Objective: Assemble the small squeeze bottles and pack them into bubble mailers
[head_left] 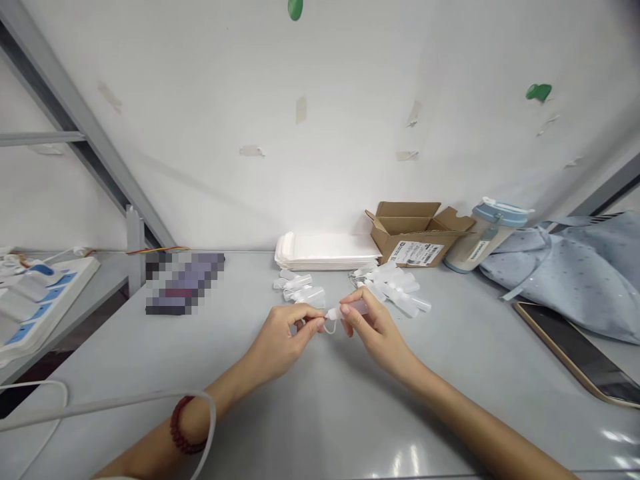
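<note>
White cable (125, 401) is arching lower left. At centre, our right hand (374, 327) is pinching a presumably light, squeezable bottle (336, 313) mid-body, our left hand (280, 339) its strap (335, 327).

Open passage: desk (465, 333), between right bottles (400, 285) and phone (580, 353). Barriers along the rear: stack (327, 253), box (417, 248), cup (477, 240), bag (575, 277). Obstacle, lower left: cable (100, 405), looping across the left forearm (237, 387).

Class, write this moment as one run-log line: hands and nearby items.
right hand: holds small bottle | left hand: pinched beside bottle's tip, contents hidden | beyond: left bottles, right bottles, white stack, open carton
</note>
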The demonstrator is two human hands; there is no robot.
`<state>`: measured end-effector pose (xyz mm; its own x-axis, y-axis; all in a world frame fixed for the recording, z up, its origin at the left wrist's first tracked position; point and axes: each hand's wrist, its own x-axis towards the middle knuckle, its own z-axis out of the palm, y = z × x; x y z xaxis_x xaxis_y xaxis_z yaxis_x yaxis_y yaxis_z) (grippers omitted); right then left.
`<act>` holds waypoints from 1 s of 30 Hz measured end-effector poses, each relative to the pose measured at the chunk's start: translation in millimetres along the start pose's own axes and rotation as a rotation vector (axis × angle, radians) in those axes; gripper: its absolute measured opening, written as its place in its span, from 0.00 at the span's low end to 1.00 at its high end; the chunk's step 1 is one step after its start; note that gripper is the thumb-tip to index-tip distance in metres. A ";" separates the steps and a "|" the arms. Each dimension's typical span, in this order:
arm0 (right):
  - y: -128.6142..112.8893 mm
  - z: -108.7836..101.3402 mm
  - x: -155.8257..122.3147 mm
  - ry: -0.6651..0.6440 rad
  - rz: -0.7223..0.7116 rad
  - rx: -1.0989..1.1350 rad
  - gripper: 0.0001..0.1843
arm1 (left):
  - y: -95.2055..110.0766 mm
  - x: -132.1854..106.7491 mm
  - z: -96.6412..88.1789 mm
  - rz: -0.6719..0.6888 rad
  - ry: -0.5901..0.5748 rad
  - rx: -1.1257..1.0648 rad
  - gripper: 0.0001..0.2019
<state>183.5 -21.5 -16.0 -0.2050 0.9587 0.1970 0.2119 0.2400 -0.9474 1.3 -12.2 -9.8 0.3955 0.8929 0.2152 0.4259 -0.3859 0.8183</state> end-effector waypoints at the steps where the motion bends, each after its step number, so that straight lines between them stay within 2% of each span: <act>1: 0.8 0.4 0.2 -0.017 0.009 0.024 0.12 | -0.5 -0.1 0.0 0.006 -0.002 0.008 0.09; 4: 2.2 -2.0 2.4 -0.074 0.024 0.021 0.12 | -0.2 0.9 -3.3 0.035 0.010 0.046 0.09; 7: 7.9 -10.4 9.4 -0.072 -0.026 -0.254 0.15 | -1.5 5.7 -14.3 0.094 0.093 0.122 0.08; 9: 16.3 -19.2 17.0 0.023 -0.148 -0.497 0.21 | -6.3 10.6 -24.8 0.146 0.196 0.167 0.07; 12: 31.8 -35.6 29.3 0.138 -0.323 -0.818 0.16 | -17.9 17.4 -38.1 0.210 0.360 0.292 0.08; 16: 43.8 -54.3 39.5 0.235 -0.325 -1.083 0.14 | -28.0 20.7 -42.1 0.287 0.423 0.403 0.08; 22: 48.4 -65.2 41.9 0.302 -0.332 -1.265 0.15 | -22.7 18.0 -37.1 0.444 0.537 0.401 0.07; 25: 55.0 -68.6 42.9 0.268 -0.295 -1.342 0.17 | -25.9 18.6 -37.1 0.421 0.516 0.426 0.07; 30: 64.9 -73.9 46.0 0.215 -0.217 -1.399 0.18 | -43.8 23.7 -38.1 0.234 0.293 0.572 0.09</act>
<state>258.4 49.5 -49.8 -0.2354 0.8579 0.4568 0.9719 0.2109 0.1048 -39.0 34.7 -20.2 0.3270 0.7659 0.5535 0.7509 -0.5662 0.3398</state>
